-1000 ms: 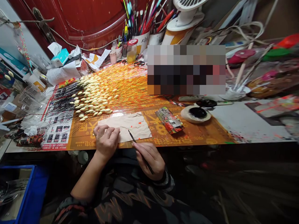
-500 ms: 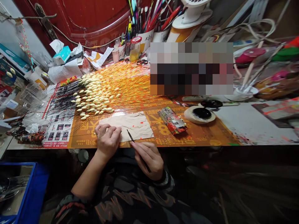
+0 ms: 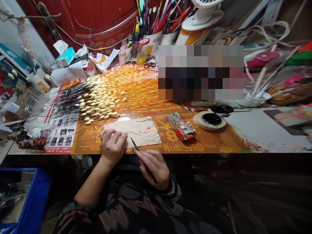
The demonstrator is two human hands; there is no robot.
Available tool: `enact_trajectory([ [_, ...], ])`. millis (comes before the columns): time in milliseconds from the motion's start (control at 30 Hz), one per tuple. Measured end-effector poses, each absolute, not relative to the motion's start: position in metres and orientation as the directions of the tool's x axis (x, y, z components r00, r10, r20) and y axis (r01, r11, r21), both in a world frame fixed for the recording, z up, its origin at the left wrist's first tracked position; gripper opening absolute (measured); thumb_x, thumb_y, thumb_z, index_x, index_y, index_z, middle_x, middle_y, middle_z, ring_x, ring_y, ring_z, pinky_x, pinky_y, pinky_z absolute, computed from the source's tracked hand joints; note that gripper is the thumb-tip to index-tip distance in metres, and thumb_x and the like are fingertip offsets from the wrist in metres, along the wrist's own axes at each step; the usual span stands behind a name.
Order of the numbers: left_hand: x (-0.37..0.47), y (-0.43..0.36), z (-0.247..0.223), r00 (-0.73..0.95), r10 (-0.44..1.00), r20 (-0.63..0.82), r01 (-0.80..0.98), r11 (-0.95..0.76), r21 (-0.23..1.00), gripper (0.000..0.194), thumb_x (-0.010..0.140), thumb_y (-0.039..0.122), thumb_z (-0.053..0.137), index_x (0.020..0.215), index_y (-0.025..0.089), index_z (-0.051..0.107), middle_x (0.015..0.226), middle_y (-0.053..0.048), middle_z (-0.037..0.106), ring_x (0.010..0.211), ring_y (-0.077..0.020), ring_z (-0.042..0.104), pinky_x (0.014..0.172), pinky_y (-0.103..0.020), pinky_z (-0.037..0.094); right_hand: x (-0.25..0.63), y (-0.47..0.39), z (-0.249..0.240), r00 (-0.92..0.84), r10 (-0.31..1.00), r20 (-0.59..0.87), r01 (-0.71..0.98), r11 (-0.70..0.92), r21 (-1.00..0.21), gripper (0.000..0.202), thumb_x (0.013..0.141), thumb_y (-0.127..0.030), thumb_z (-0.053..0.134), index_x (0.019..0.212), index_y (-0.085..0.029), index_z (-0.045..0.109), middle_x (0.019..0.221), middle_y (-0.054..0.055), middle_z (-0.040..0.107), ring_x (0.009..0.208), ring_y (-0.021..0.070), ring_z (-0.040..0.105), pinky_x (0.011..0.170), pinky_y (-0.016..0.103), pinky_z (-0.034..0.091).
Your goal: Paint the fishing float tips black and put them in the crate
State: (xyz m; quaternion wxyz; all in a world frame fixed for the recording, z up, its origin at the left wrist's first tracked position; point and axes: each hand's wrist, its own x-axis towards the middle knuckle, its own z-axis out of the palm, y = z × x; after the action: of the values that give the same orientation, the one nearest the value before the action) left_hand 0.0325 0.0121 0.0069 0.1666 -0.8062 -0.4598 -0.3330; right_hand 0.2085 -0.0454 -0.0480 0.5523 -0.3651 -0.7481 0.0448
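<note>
My left hand (image 3: 112,146) is closed, fingers curled in a pinch at the left edge of a pale cloth (image 3: 146,125) marked with orange spots. What looks like the thin stem of a fishing float passes through the fingers, its body hidden by them. A slim dark paintbrush (image 3: 134,143) sits in my right hand (image 3: 154,167), tip pointing up and left toward the left fingers, just apart from them. Behind the hands lie many fishing floats (image 3: 102,97) with cream oval bodies, dark stems and bright striped tips.
Right of the cloth lies a paint-crusted block (image 3: 180,126). Beside it is a round pot of black paint (image 3: 210,120). Brushes in cups (image 3: 153,42), a jar (image 3: 142,53) and a white fan (image 3: 204,13) stand behind. Glass mugs (image 3: 36,99) are at left.
The brush tip has shifted slightly left and down, nearer my left fingers, and more of its handle shows below my right hand. My left hand stays about where it was.
</note>
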Motion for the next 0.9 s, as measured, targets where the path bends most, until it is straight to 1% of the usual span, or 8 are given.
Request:
enact_trajectory([
  [167, 0.033, 0.012, 0.008, 0.366, 0.611, 0.702, 0.851, -0.525, 0.014, 0.014, 0.092, 0.024, 0.061, 0.101, 0.023, 0.071, 0.087, -0.003, 0.074, 0.091, -0.0204, 0.059, 0.092, -0.042, 0.032, 0.204, -0.045, -0.048, -0.140, 0.596, 0.790, 0.483, 0.738, -0.471, 0.062, 0.087, -0.006, 0.058, 0.145, -0.023, 0.046, 0.112, 0.010, 0.070, 0.093, 0.0243, 0.063, 0.077, 0.039, 0.058],
  [367, 0.034, 0.011, 0.009, 0.370, 0.612, 0.699, 0.860, -0.509, -0.009, 0.014, 0.093, 0.025, 0.060, 0.099, 0.023, 0.072, 0.085, -0.003, 0.073, 0.090, -0.0198, 0.060, 0.092, -0.041, 0.032, 0.202, -0.044, -0.050, -0.143, 0.608, 0.781, 0.511, 0.721, -0.468, 0.063, 0.089, -0.006, 0.057, 0.147, -0.025, 0.043, 0.116, 0.009, 0.069, 0.096, 0.0246, 0.063, 0.079, 0.041, 0.057],
  [567, 0.034, 0.011, 0.009, 0.365, 0.592, 0.718, 0.847, -0.531, 0.008, 0.012, 0.091, 0.023, 0.063, 0.100, 0.022, 0.071, 0.084, -0.003, 0.073, 0.090, -0.0206, 0.059, 0.092, -0.041, 0.032, 0.202, -0.045, -0.053, -0.148, 0.613, 0.776, 0.513, 0.718, -0.470, 0.063, 0.088, -0.004, 0.057, 0.147, -0.022, 0.043, 0.116, 0.010, 0.069, 0.097, 0.0249, 0.062, 0.081, 0.041, 0.056],
  [733, 0.027, 0.009, 0.009, 0.351, 0.608, 0.712, 0.861, -0.509, 0.010, 0.013, 0.091, 0.023, 0.062, 0.101, 0.022, 0.070, 0.087, -0.003, 0.073, 0.092, -0.0201, 0.059, 0.093, -0.041, 0.032, 0.203, -0.046, -0.053, -0.147, 0.593, 0.792, 0.488, 0.740, -0.463, 0.063, 0.087, -0.003, 0.059, 0.146, -0.020, 0.044, 0.115, 0.011, 0.069, 0.098, 0.0248, 0.061, 0.081, 0.040, 0.055],
  [900, 0.014, 0.004, 0.008, 0.341, 0.612, 0.714, 0.864, -0.503, 0.020, 0.015, 0.090, 0.020, 0.063, 0.104, 0.021, 0.070, 0.090, -0.004, 0.074, 0.093, -0.0212, 0.058, 0.093, -0.042, 0.034, 0.200, -0.046, -0.050, -0.161, 0.564, 0.810, 0.480, 0.762, -0.435, 0.061, 0.088, -0.004, 0.058, 0.145, -0.021, 0.046, 0.112, 0.010, 0.070, 0.095, 0.0243, 0.062, 0.079, 0.039, 0.056],
])
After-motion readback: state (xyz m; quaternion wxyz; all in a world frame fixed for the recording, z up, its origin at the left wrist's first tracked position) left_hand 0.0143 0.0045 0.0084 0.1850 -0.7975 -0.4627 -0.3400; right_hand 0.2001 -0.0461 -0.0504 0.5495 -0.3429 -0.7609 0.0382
